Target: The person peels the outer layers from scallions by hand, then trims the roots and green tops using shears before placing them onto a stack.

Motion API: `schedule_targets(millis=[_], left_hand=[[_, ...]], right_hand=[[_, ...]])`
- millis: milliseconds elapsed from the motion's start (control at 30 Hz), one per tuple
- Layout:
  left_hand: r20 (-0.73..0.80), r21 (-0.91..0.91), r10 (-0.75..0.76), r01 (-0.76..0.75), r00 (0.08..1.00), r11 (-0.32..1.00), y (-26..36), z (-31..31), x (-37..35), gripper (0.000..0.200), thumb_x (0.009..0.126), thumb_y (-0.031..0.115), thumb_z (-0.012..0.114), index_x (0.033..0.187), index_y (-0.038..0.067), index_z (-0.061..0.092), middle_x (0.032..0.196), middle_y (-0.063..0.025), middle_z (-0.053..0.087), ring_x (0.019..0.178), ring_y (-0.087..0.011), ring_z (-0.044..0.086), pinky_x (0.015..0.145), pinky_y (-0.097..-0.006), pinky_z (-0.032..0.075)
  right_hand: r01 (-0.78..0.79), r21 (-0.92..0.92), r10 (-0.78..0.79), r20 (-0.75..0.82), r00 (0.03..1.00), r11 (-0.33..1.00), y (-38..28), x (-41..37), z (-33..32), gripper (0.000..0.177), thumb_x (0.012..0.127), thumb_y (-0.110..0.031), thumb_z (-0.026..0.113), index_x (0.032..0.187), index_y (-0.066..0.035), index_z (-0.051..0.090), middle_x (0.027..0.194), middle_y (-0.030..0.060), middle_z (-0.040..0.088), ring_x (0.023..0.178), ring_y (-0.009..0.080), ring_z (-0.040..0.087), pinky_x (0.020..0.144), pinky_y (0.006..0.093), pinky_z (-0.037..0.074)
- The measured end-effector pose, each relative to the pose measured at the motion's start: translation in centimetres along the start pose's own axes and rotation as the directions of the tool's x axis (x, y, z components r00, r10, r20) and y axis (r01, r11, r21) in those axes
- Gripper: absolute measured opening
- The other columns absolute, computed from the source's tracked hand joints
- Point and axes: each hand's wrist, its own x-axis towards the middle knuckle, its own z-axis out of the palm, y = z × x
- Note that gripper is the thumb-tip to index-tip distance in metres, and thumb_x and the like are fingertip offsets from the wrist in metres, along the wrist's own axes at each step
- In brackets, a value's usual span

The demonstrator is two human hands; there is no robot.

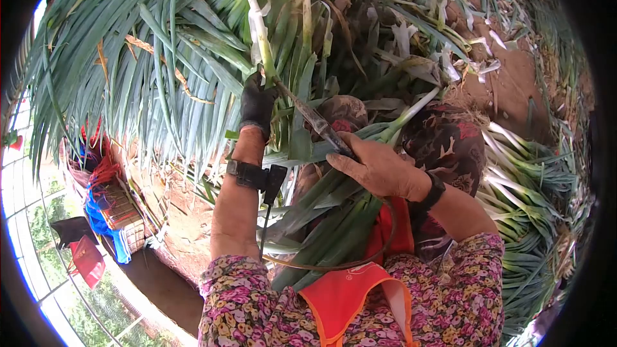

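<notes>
My left hand (258,106), in a black glove, is closed around a large green onion (262,32), with its white shaft pointing away from me and loose pale skin hanging off it. In my bare right hand (385,170) is a slender, worn air blow gun (315,119); its narrow tip meets the onion just above the glove. A thin hose (334,266) runs from below my right hand across my lap. Long green leaves (347,228) lie over my legs, and another onion (414,108) rests across my patterned knee (447,141).
A big heap of leafy onions (148,45) fills the far left. Onions with white shafts (508,186) are piled at my right. Peeled skins (450,64) litter the brown soil (514,83). A woven basket-like item (125,218) with blue and red cloth stands at left.
</notes>
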Motion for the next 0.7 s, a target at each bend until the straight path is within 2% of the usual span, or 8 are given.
schedule_targets(millis=[133,233,267,333,433,533,600,700], left_hand=[[-0.077,0.127,0.054,-0.044,0.996,0.991,1.5,-0.1,-0.6,0.055,0.071,0.01,0.069,0.121,-0.002,0.049,0.106,-0.016,0.063,0.095,-0.0231,0.061,0.082,-0.0329,0.047],[0.007,0.069,-0.031,0.031,0.999,0.997,1.9,-0.3,-0.2,0.061,0.069,0.01,0.069,0.124,-0.002,0.045,0.113,-0.022,0.058,0.105,-0.0314,0.058,0.088,-0.0365,0.045],[-0.015,0.049,-0.035,0.036,0.999,0.998,0.9,-0.3,0.2,0.06,0.069,0.01,0.069,0.124,-0.001,0.045,0.113,-0.0217,0.059,0.104,-0.0305,0.059,0.087,-0.0364,0.046],[-0.059,0.005,-0.044,0.045,0.997,0.999,-0.7,-0.2,1.1,0.06,0.069,0.009,0.07,0.123,0.0,0.046,0.113,-0.0211,0.059,0.101,-0.0289,0.06,0.085,-0.0361,0.047],[0.045,-0.12,-0.115,0.119,0.992,0.986,-0.3,-1.4,0.8,0.059,0.069,0.007,0.069,0.123,0.001,0.046,0.113,-0.0207,0.059,0.097,-0.0256,0.062,0.082,-0.0352,0.048],[0.029,-0.215,-0.039,0.045,0.999,0.976,-2.1,-2.3,1.3,0.063,0.069,0.007,0.07,0.125,0.003,0.044,0.102,-0.0184,0.064,0.09,-0.0235,0.063,0.078,-0.0353,0.048],[-0.01,-0.225,-0.02,0.017,1.0,0.974,-1.6,-3.1,1.1,0.063,0.07,0.007,0.07,0.126,0.003,0.042,0.094,-0.0161,0.065,0.085,-0.0237,0.063,0.074,-0.0353,0.049],[0.018,-0.027,0.046,-0.045,0.999,0.999,-0.9,-4.7,-0.2,0.06,0.071,0.006,0.068,0.125,0.004,0.043,0.096,-0.0161,0.065,0.083,-0.0227,0.063,0.072,-0.0346,0.049]], right_hand=[[-0.01,0.16,0.008,0.01,1.0,0.987,0.3,0.7,0.1,0.052,0.09,-0.045,0.045,0.115,0.0,0.05,0.099,0.025,0.059,0.097,0.041,0.055,0.082,0.0433,0.042],[0.052,0.192,-0.06,0.035,0.998,0.98,1.0,1.5,-0.1,0.048,0.091,-0.043,0.046,0.111,-0.001,0.052,0.091,0.0228,0.059,0.09,0.0397,0.055,0.079,0.0408,0.042],[0.047,0.207,-0.059,0.049,0.997,0.977,0.9,1.5,-0.2,0.046,0.091,-0.042,0.046,0.11,-0.001,0.052,0.088,0.0218,0.058,0.088,0.0389,0.055,0.077,0.04,0.042],[-0.048,0.252,0.026,0.09,0.996,0.967,0.2,1.0,-0.4,0.042,0.092,-0.039,0.047,0.108,0.0,0.052,0.081,0.0188,0.056,0.082,0.0359,0.055,0.073,0.0389,0.043],[-0.111,0.301,0.068,0.152,0.986,0.947,0.7,2.0,-0.6,0.037,0.094,-0.036,0.046,0.102,-0.001,0.054,0.071,0.0109,0.051,0.068,0.0233,0.053,0.064,0.033,0.042],[-0.157,0.526,0.022,0.255,0.967,0.836,0.8,2.9,-1.1,0.035,0.095,-0.035,0.045,0.1,-0.002,0.055,0.067,0.0036,0.049,0.06,0.0118,0.047,0.057,0.0266,0.04],[-0.182,0.63,0.005,0.272,0.962,0.755,0.9,2.8,-1.7,0.035,0.095,-0.036,0.046,0.101,-0.003,0.055,0.066,0.0012,0.049,0.057,0.0086,0.045,0.054,0.0239,0.037],[-0.255,0.726,0.014,0.32,0.947,0.639,0.2,2.5,-1.9,0.035,0.095,-0.036,0.046,0.099,-0.002,0.054,0.067,0.0017,0.05,0.058,0.0087,0.046,0.056,0.0237,0.039]])
